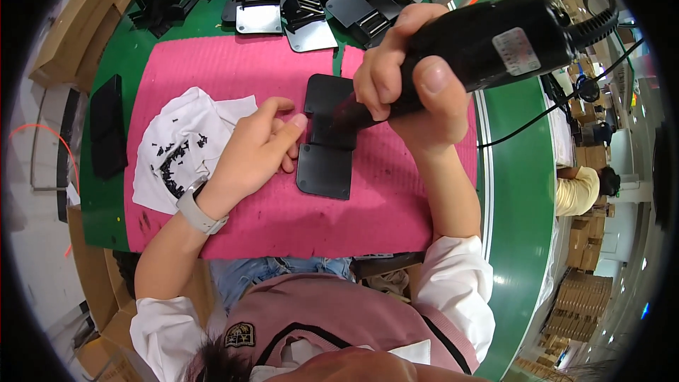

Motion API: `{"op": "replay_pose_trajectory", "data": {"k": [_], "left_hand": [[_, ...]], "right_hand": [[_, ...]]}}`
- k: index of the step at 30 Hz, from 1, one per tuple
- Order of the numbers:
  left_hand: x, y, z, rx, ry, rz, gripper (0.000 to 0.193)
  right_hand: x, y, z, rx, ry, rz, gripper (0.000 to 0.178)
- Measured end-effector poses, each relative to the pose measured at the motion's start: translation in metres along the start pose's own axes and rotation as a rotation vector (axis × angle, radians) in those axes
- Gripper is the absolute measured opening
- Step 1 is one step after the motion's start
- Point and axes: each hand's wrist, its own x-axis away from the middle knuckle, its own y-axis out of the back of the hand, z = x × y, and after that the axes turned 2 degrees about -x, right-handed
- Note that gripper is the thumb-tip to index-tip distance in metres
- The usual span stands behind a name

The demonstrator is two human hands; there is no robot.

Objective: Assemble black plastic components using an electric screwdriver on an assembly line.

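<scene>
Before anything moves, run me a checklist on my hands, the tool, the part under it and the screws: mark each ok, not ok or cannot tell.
1. Right hand wrapped around the thick black corded power tool: ok.
2. Tool tip set on a fastener: cannot tell, dark against dark.
3. Flat black two-panelled part lying on the pink corrugated mat: ok.
4. Left hand touching the part: cannot tell; close to its left edge.
5. Small black screws on the crumpled white cloth: ok.
</scene>
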Motion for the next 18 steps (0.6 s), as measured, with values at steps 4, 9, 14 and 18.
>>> {"op": "replay_pose_trajectory", "data": {"k": [4, 9, 14, 18], "left_hand": [[-0.004, -0.003, 0.004, -0.079, -0.023, 0.049, 0.042], [-0.009, -0.006, 0.008, -0.115, -0.052, 0.091, 0.041], [-0.013, -0.013, 0.009, -0.077, -0.015, 0.118, 0.036], [-0.012, -0.012, 0.018, -0.059, -0.028, 0.051, 0.032]], "right_hand": [[0.0, -0.003, -0.01, 0.03, -0.005, -0.016, 0.04], [0.0, -0.007, -0.014, 0.007, -0.02, -0.044, 0.037], [0.004, -0.012, -0.015, 0.025, -0.064, 0.001, 0.03], [0.0, -0.021, -0.017, -0.05, -0.155, 0.012, 0.028]]}}
